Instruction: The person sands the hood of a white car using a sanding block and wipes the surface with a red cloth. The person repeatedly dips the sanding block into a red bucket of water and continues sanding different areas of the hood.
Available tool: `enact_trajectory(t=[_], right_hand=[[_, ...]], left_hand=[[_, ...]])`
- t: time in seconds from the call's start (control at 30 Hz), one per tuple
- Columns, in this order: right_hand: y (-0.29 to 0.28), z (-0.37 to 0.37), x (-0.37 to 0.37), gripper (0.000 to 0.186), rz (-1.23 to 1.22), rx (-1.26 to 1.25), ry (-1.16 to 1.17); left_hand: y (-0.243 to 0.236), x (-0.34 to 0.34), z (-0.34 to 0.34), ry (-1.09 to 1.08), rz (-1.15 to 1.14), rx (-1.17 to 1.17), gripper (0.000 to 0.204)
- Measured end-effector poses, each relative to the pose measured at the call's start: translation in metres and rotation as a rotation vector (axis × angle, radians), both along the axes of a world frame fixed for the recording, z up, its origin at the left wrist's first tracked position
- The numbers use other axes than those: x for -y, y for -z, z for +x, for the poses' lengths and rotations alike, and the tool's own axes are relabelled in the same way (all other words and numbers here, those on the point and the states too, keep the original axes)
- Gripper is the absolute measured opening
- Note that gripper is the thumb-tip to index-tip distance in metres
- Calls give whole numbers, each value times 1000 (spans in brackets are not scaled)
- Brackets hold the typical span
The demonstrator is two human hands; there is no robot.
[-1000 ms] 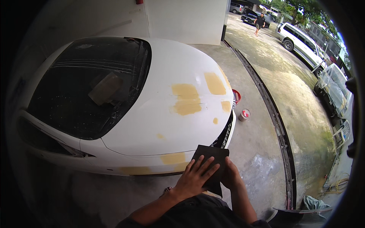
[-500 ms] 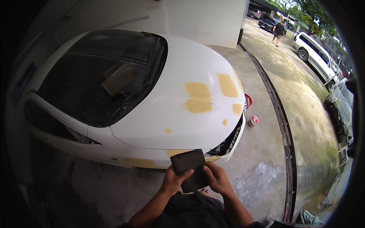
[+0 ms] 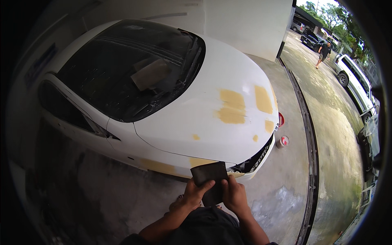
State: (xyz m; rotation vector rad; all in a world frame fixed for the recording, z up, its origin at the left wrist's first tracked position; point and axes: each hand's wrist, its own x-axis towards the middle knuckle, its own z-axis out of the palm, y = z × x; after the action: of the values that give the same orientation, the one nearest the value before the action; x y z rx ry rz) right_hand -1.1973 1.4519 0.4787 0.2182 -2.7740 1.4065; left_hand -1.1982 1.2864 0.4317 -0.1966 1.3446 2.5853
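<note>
Down at the lower middle, both hands grip a dark rectangular sheet (image 3: pixel 210 179), probably sandpaper, though its surface is too dim to be sure. Left hand (image 3: pixel 195 195) clasps its left edge with fingers spread over the face; right hand (image 3: pixel 233 195) clenches the right edge. It sits just in front of the white car (image 3: pixel 183 122), near the front bumper. Tan filler patches (image 3: pixel 232 107) mark the bonnet. Two small red-topped cans (image 3: pixel 282 141) stand on the concrete floor (image 3: pixel 281 196) beside the car's nose. Far off, a person (image 3: pixel 324 52) walks outside.
</note>
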Motion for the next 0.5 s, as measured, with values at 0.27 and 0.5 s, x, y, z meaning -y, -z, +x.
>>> enact_trajectory(t=[0.27,0.5], right_hand=[[18,-12,17,27,-93,0,47],[46,-13,45,33,-238,-31,44]], left_hand=[[8,10,-7,-303,-49,-11,43],[17,48,-17,-426,-514,-50,41]])
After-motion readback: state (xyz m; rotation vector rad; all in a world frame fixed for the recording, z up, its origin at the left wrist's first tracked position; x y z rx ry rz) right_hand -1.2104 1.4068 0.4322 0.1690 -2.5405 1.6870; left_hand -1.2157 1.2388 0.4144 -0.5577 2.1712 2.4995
